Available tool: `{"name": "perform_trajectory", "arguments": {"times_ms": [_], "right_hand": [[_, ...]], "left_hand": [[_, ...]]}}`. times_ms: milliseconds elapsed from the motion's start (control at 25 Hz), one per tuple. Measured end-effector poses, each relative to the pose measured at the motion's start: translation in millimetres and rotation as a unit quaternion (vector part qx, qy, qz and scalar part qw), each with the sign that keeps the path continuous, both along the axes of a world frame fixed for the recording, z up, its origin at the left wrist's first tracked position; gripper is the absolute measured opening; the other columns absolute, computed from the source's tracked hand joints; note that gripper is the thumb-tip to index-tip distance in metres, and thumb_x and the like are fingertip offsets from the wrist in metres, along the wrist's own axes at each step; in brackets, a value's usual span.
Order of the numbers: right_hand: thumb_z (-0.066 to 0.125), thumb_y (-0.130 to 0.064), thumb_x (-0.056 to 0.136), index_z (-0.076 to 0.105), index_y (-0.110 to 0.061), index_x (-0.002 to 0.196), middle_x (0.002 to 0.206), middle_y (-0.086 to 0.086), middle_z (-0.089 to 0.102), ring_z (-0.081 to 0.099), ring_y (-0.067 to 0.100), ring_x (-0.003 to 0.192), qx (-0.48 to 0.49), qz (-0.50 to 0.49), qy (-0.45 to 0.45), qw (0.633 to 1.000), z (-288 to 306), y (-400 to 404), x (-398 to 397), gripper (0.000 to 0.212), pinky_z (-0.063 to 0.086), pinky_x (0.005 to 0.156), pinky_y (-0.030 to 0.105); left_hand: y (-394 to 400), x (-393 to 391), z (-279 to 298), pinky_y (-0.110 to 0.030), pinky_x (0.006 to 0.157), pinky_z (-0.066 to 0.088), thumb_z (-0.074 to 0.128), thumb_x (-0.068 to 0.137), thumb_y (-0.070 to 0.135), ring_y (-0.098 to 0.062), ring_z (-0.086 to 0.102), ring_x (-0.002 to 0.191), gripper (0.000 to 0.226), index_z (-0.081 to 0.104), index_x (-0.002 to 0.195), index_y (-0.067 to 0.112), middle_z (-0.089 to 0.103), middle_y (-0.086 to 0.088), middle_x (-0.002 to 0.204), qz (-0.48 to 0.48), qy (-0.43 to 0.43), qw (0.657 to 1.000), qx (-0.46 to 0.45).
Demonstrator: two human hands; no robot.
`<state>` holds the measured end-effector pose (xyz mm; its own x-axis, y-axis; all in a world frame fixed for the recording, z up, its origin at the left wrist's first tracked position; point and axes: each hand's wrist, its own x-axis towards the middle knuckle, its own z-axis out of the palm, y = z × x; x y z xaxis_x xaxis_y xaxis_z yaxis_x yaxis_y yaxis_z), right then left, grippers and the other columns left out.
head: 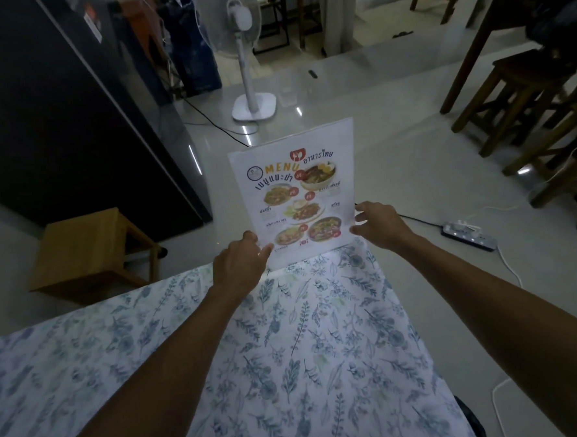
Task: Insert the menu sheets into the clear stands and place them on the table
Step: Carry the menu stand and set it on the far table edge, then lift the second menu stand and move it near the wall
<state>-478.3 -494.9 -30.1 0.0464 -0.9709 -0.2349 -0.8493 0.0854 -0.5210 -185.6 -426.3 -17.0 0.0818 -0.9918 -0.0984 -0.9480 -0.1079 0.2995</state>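
Observation:
A clear stand with a colourful menu sheet point(295, 191) inside stands upright at the far corner of the table point(288, 353), which wears a white cloth with blue leaf print. My left hand point(240, 256) grips the stand's lower left edge. My right hand point(378, 224) touches its lower right edge, fingers curled against the side. The stand's base is hidden behind my hands and the table edge.
A white pedestal fan point(246, 52) stands on the glossy floor beyond. A low wooden stool point(89, 247) sits left of the table, beside a dark cabinet point(54, 114). Wooden stools point(526, 102) are at the right. A power strip point(467, 236) and cables lie on the floor.

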Motion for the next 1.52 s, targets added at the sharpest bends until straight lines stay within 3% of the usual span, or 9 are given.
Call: {"name": "perform_trajectory", "arguments": {"times_ms": [360,800,1120,1200,1320,1520], "right_hand": [[0.079,-0.031,0.078,0.06,-0.009,0.126,0.122,0.012,0.07,0.066,0.029,0.11,-0.011,-0.074,0.024,0.997,36.1,73.7,13.9,0.057,0.054,0.091,0.04],[0.079,-0.038,0.079,0.063,-0.018,0.118,0.113,0.005,0.073,0.067,0.023,0.102,-0.025,-0.009,-0.023,0.999,93.4,310.0,177.7,0.047,0.057,0.084,0.038],[0.077,-0.039,0.082,0.061,-0.016,0.122,0.114,0.005,0.072,0.067,0.021,0.103,0.009,0.118,-0.023,0.993,89.0,453.0,328.7,0.049,0.055,0.086,0.034],[0.077,-0.037,0.083,0.061,-0.015,0.123,0.116,0.006,0.072,0.066,0.021,0.105,0.021,0.141,-0.025,0.99,86.2,468.3,354.6,0.049,0.054,0.087,0.034],[0.077,-0.039,0.082,0.06,-0.015,0.124,0.116,0.005,0.072,0.066,0.022,0.107,0.038,0.164,-0.015,0.986,77.5,479.5,387.0,0.051,0.054,0.091,0.038],[0.078,-0.038,0.081,0.059,-0.013,0.127,0.119,0.006,0.072,0.066,0.022,0.109,0.072,0.166,0.015,0.983,63.8,470.7,412.4,0.055,0.054,0.092,0.036]], "left_hand": [[63.5,21.3,41.6,-0.041,0.082,0.053,0.04,0.094,0.063,-0.029,0.066,0.103,0.056,0.052,0.125,0.018,0.071,-0.004,0.116,-0.023,0.021,0.999,-0.035],[298.6,99.5,78.0,-0.037,0.084,0.05,0.04,0.093,0.066,-0.023,0.064,0.107,0.058,0.051,0.128,0.021,0.068,-0.001,0.122,-0.01,0.076,0.996,-0.045],[482.5,227.5,71.1,-0.036,0.085,0.052,0.043,0.093,0.062,-0.024,0.066,0.106,0.054,0.051,0.128,0.022,0.068,-0.001,0.121,0.094,0.097,0.99,-0.029],[511.1,268.7,66.7,-0.036,0.086,0.052,0.044,0.093,0.061,-0.026,0.066,0.106,0.054,0.051,0.13,0.023,0.068,-0.002,0.121,0.135,0.098,0.986,-0.021],[547.5,322.1,58.5,-0.038,0.083,0.055,0.042,0.094,0.06,-0.024,0.069,0.096,0.044,0.058,0.111,0.023,0.072,-0.002,0.109,0.184,0.086,0.979,-0.01],[565.6,370.5,52.3,-0.037,0.081,0.05,0.045,0.094,0.058,-0.025,0.067,0.099,0.043,0.058,0.112,0.021,0.07,-0.004,0.111,0.259,0.059,0.964,0.018]]}}
